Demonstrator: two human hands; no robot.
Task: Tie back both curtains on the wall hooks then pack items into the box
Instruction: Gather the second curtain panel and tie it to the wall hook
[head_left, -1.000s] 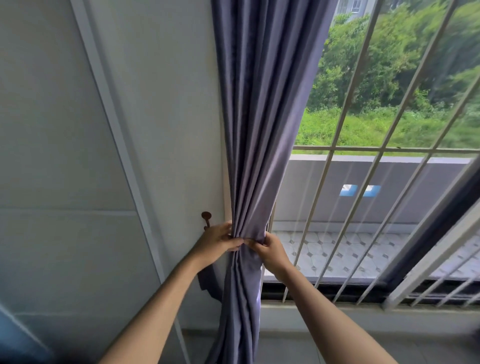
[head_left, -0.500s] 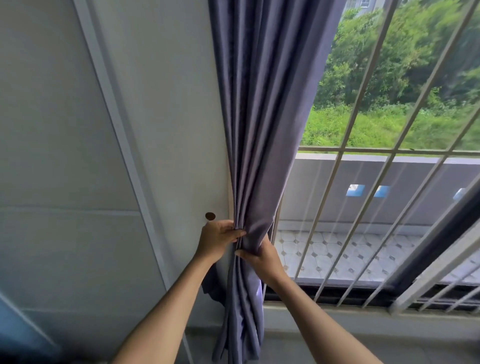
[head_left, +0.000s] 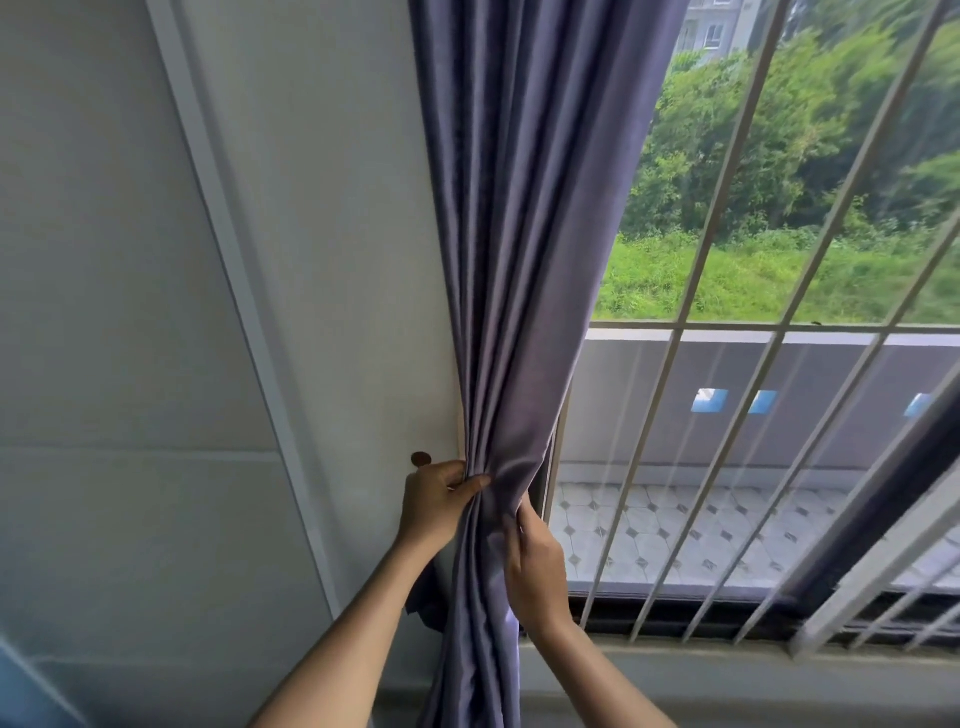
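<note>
A purple-grey curtain (head_left: 519, 234) hangs at the left side of the window, gathered into a narrow bunch at waist height. My left hand (head_left: 436, 501) grips the bunch from its left side, thumb across the folds. My right hand (head_left: 537, 564) holds the folds from the right, a little lower. A small brown wall hook (head_left: 421, 459) shows just above my left hand, its lower part hidden behind my fingers. A dark strip of fabric (head_left: 423, 605) hangs by the wall behind my left forearm. No box is in view.
White window bars (head_left: 727, 467) run across the open window on the right. A pale wall with a white vertical strip (head_left: 249, 312) fills the left. A second dark curtain edge (head_left: 883, 488) slants at the far right. A grey sill (head_left: 727, 670) runs below.
My right hand has slid down the folds and now sits lower than my left. My left hand has stayed by the hook. The view has shifted slightly.
</note>
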